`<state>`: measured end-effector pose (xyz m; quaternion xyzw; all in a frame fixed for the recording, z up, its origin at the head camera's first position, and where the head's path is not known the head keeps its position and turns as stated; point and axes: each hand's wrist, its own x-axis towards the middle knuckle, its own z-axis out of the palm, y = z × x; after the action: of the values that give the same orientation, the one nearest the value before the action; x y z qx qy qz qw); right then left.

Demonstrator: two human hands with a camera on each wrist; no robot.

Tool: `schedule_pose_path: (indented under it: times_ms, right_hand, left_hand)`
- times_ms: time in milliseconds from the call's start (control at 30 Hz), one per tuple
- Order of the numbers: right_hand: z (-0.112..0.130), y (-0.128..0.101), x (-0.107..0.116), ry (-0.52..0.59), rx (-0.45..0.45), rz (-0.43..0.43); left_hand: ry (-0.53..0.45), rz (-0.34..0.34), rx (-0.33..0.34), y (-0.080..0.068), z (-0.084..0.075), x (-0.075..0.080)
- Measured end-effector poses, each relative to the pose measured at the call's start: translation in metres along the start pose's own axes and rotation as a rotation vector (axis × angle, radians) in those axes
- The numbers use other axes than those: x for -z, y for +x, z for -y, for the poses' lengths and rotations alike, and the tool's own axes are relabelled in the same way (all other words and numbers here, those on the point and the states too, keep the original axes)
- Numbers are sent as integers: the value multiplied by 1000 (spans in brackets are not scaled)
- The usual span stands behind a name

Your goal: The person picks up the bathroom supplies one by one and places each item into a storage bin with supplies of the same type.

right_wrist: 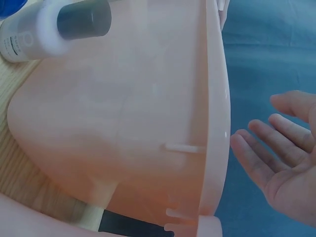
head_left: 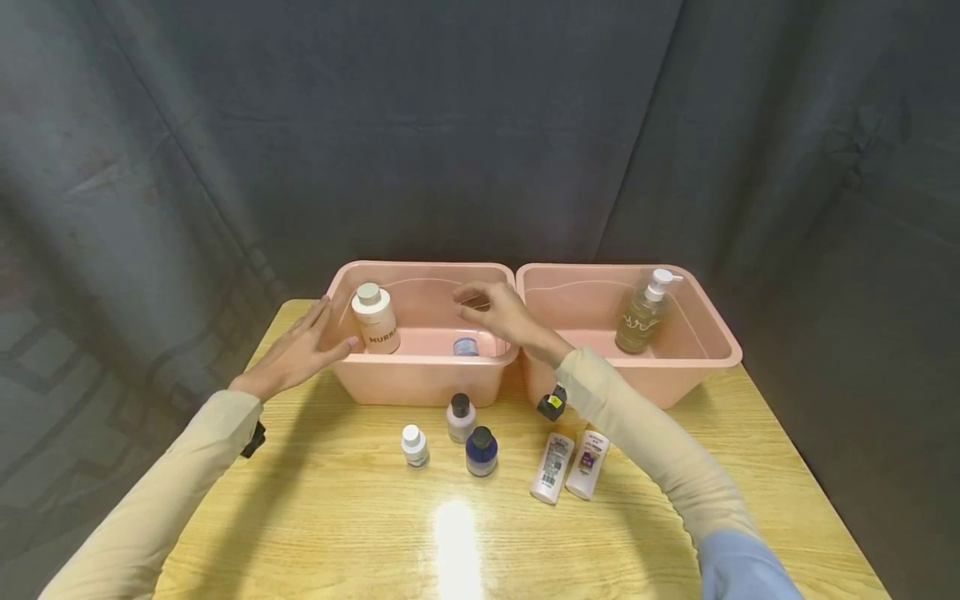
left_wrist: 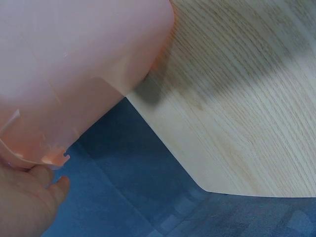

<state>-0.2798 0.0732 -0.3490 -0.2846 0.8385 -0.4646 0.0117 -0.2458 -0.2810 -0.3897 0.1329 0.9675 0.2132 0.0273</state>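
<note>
My left hand (head_left: 313, 340) lies with straight fingers against the outer left wall of the left pink bin (head_left: 420, 379); in the left wrist view its fingers (left_wrist: 34, 195) touch that bin (left_wrist: 74, 64) under the rim. Inside the bin stand a white bottle (head_left: 375, 318) marked MURRA and a small blue-topped jar (head_left: 466, 346). My right hand (head_left: 489, 307) hovers over this bin, holding nothing. The right wrist view shows the right hand (right_wrist: 281, 158) with its palm open beside the bin's wall (right_wrist: 123, 123).
The right pink bin (head_left: 697, 367) holds an amber pump bottle (head_left: 643, 312). On the wooden table (head_left: 337, 533) in front stand a small white bottle (head_left: 415, 445), a lilac bottle (head_left: 460, 417) and a blue bottle (head_left: 481, 451). Two white tubes (head_left: 567, 465) lie beside them. A dark curtain hangs behind.
</note>
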Motion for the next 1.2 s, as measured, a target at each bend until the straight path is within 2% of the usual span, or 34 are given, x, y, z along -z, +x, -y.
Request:
schedule_pose_path:
  times_ms: [967,1200]
  right_hand:
    - [6,-19,-3,44,190,10]
    - [6,-26,-4,48,187,36]
  left_hand:
    - [2,-2,0,0,-2,-1]
    - [-3,-12,-7,1,-2,-2]
